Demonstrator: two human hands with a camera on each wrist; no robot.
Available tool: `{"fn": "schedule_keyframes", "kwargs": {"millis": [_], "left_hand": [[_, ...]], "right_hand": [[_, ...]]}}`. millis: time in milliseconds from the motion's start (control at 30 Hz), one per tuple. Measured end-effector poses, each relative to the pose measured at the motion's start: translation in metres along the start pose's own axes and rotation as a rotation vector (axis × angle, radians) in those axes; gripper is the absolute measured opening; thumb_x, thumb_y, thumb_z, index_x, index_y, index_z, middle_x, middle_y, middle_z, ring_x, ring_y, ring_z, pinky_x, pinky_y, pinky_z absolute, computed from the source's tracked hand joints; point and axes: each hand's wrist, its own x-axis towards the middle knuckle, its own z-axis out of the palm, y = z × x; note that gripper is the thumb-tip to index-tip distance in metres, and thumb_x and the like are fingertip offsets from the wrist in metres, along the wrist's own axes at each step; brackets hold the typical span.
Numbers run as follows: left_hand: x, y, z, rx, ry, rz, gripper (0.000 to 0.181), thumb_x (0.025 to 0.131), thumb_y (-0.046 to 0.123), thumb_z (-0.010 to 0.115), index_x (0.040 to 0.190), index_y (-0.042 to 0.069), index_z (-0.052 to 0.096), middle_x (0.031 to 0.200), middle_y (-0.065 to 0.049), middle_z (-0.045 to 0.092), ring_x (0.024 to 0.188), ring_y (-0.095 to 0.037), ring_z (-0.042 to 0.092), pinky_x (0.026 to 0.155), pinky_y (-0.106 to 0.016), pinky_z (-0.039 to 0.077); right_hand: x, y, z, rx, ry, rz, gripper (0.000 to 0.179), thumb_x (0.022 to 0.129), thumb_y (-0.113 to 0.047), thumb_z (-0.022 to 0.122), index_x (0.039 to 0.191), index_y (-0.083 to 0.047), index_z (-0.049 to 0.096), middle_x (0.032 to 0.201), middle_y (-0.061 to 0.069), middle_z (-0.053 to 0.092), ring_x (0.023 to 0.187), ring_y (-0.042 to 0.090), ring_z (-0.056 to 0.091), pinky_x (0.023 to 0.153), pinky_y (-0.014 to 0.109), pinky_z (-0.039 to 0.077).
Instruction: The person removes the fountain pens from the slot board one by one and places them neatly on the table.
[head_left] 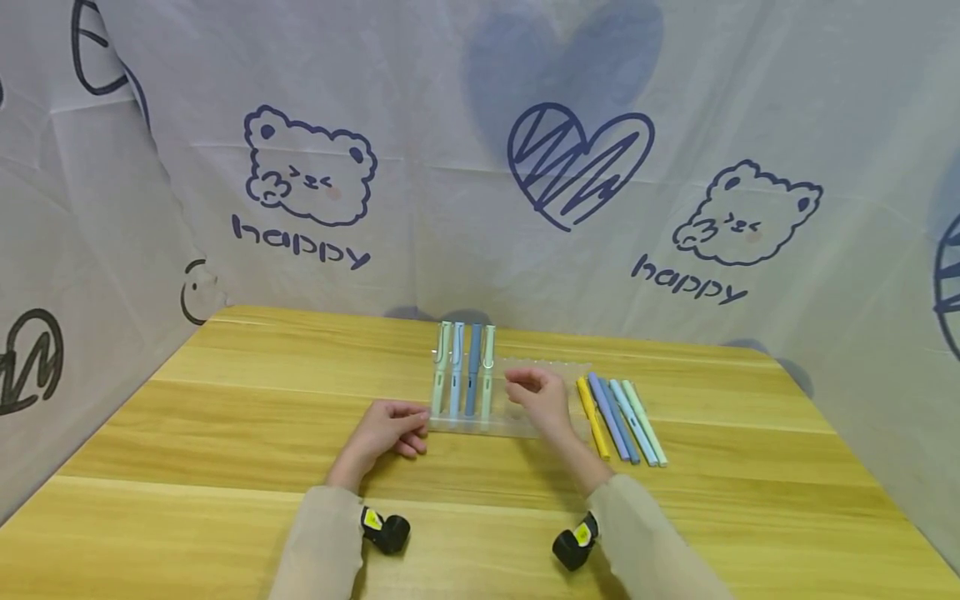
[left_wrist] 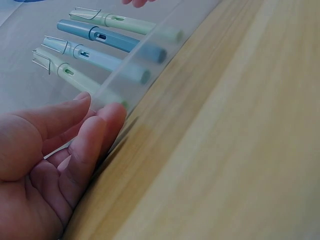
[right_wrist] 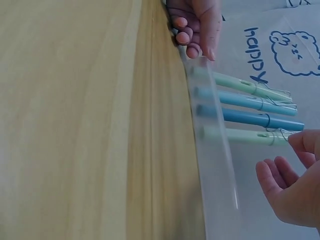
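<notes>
A clear plastic pen sleeve (head_left: 517,427) lies on the table with several capped pens side by side in its left part. From the left they run pale green (head_left: 438,392), light blue (head_left: 455,392), darker blue (head_left: 472,383) and pale green (head_left: 487,387). Their lower ends sit behind the sleeve's clear front strip (right_wrist: 220,170). My left hand (head_left: 390,429) pinches the sleeve's lower left corner between thumb and fingers. Just right of the last pale green pen, my right hand (head_left: 542,404) hovers over the sleeve, its fingers loosely bent and holding nothing.
To the right of the sleeve lies a row of several loose pens: yellow (head_left: 592,417), purple (head_left: 609,417), blue (head_left: 624,425), light blue (head_left: 637,421) and pale green (head_left: 647,425). A printed cloth (head_left: 450,183) hangs behind the wooden table (head_left: 225,400).
</notes>
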Motion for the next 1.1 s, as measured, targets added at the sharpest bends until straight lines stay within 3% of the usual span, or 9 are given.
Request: {"fn": "schedule_keyframes", "kwargs": {"millis": [167,467,767,933,1100], "left_hand": [[0.000,0.000,0.000,0.000,0.001,-0.002,0.029,0.090,0.002,0.051,0.113,-0.015,0.052,0.072,-0.011,0.060,0.053,-0.013,0.059,0.049,-0.022,0.053],[0.000,0.002,0.001,0.013,0.001,-0.006,0.028,0.090,0.002,0.050,0.113,-0.014,0.053,0.074,-0.012,0.060,0.054,-0.013,0.060,0.050,-0.023,0.053],[0.000,0.002,0.001,0.012,-0.009,-0.004,0.029,0.090,0.002,0.050,0.113,-0.014,0.052,0.075,-0.012,0.060,0.054,-0.013,0.060,0.050,-0.023,0.053],[0.001,0.002,0.000,-0.002,-0.006,-0.007,0.030,0.090,0.003,0.051,0.113,-0.016,0.052,0.073,-0.011,0.060,0.053,-0.012,0.060,0.049,-0.022,0.053],[0.001,0.001,0.000,-0.008,-0.002,-0.006,0.030,0.090,0.003,0.051,0.112,-0.016,0.052,0.072,-0.010,0.060,0.053,-0.012,0.059,0.048,-0.022,0.053]], "right_hand": [[-0.001,0.002,0.007,0.016,-0.026,-0.013,0.016,0.078,0.011,0.058,0.093,0.017,0.059,0.090,0.027,0.060,0.071,0.008,0.057,0.063,0.018,0.052],[0.001,0.002,0.015,0.014,-0.056,-0.027,0.019,0.077,0.009,0.061,0.096,0.013,0.061,0.096,0.024,0.061,0.086,0.027,0.061,0.073,0.022,0.052],[0.005,0.006,0.021,-0.011,-0.064,-0.028,0.020,0.077,0.010,0.061,0.097,0.013,0.062,0.098,0.022,0.061,0.085,0.025,0.059,0.072,0.022,0.052],[0.007,0.010,0.023,-0.029,-0.079,0.018,0.022,0.077,0.009,0.061,0.099,0.010,0.063,0.101,0.019,0.062,0.085,0.021,0.059,0.072,0.023,0.052],[0.007,0.010,0.023,-0.047,-0.090,0.023,0.023,0.076,0.012,0.060,0.099,0.008,0.063,0.102,0.018,0.062,0.087,0.025,0.059,0.073,0.025,0.053]]}}
